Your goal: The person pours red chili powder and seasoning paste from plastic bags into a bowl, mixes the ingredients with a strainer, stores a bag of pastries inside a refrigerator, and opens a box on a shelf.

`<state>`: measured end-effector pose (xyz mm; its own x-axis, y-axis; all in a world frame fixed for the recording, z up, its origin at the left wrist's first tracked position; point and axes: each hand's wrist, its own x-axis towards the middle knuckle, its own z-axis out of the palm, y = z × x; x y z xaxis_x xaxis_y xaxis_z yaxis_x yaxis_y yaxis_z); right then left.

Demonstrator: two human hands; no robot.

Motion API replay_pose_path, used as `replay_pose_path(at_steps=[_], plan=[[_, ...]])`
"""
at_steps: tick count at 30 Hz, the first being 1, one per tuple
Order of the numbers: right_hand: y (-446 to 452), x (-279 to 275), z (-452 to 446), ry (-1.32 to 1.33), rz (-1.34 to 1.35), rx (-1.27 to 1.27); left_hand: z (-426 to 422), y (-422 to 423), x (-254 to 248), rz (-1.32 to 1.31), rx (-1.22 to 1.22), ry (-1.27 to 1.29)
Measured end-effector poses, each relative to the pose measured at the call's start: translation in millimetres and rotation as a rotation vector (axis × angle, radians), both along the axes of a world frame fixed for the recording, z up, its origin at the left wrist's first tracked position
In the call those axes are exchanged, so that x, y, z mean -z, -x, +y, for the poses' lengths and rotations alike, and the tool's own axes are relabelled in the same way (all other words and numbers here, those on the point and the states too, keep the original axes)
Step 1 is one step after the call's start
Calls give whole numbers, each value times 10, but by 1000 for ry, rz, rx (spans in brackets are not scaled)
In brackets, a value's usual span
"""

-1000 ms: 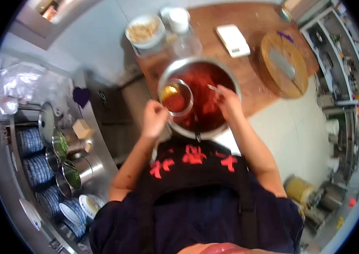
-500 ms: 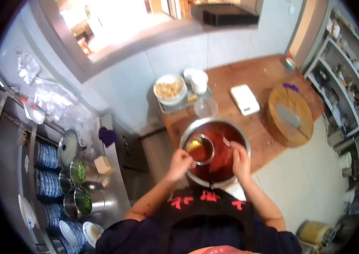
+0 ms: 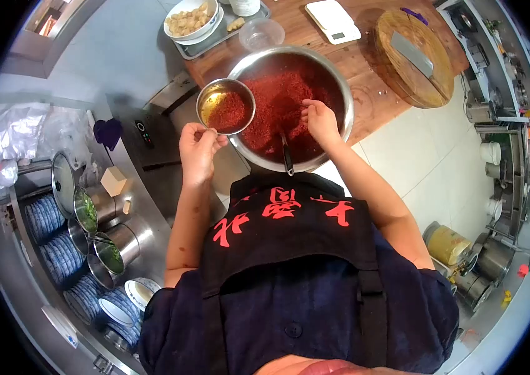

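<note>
A small metal bowl (image 3: pixel 235 129) with red flakes and a yellowish oily sheen inside is tipped slightly at the left rim of a large steel basin (image 3: pixel 343 81). My left hand (image 3: pixel 199 150) pinches the small bowl's near rim between thumb and fingers. Coarse red chili-like paste (image 3: pixel 277 94) fills the basin. Over its right side hovers my right hand (image 3: pixel 322 124), fingers curled together; whatever they hold, if anything, cannot be made out. A black-handled utensil (image 3: pixel 287 156) leans on the basin's near rim, its head sunk in the paste.
On the wooden table (image 3: pixel 365 119) are a clear plastic bowl (image 3: pixel 262 34), a white scale (image 3: pixel 333 22) and a round chopping board (image 3: pixel 396 69) with a cleaver (image 3: pixel 412 54). A bowl of tan chunks (image 3: pixel 190 22) sits on a tray. Pots of greens (image 3: pixel 110 256) and stacked dishes (image 3: pixel 61 256) stand left.
The view has tilted down and shifted. My left hand has carried the small bowl from over the basin to its left rim. The small pale piece at my right fingertips no longer shows.
</note>
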<state>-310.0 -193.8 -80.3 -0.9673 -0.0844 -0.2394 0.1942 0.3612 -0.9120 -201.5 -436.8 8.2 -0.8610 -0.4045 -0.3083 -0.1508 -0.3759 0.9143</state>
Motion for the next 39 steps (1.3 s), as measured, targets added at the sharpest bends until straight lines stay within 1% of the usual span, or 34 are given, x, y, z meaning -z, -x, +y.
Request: replay_pose_path(at_steps=[3, 4, 7, 8, 12, 15, 18, 23, 27, 30, 33, 34, 35, 37, 39], plan=[[19, -158, -23, 13, 130, 33, 15, 18, -32, -14, -9, 14], [82, -22, 17, 8, 155, 38, 15, 23, -35, -17, -9, 20], [175, 111, 45, 168, -185, 85, 18, 39, -28, -21, 2, 32], [159, 157, 34, 282, -260, 98, 18, 41, -15, -21, 4, 30], [133, 51, -46, 500, -534, 218, 40, 33, -10, -14, 22, 48], [187, 123, -19, 628, -645, 330, 55, 35, -5, -61, 36, 67], [188, 80, 52, 711, -646, 343, 52, 31, 57, -50, 56, 64], [177, -173, 184, 758, -580, 340, 134, 57, 80, -55, 81, 75], [113, -544, 222, 789, -526, 322, 217, 116, 90, -85, 135, 116], [9, -750, 236, 822, -457, 229, 265, 179, 171, -84, 166, 122], [-166, -922, 179, 836, -421, 105, 318, 236, 207, -118, 174, 73], [-223, -923, 120, 686, -367, 47, 337, 250, 216, -113, 175, 65], [-311, -917, 68, 549, -235, -48, 356, 262, 224, -108, 177, 56], [-402, -923, 20, 185, 268, -186, 367, 264, 223, -105, 177, 51], [-390, -973, 60, 298, 285, -97, 340, 245, 202, -111, 171, 56]])
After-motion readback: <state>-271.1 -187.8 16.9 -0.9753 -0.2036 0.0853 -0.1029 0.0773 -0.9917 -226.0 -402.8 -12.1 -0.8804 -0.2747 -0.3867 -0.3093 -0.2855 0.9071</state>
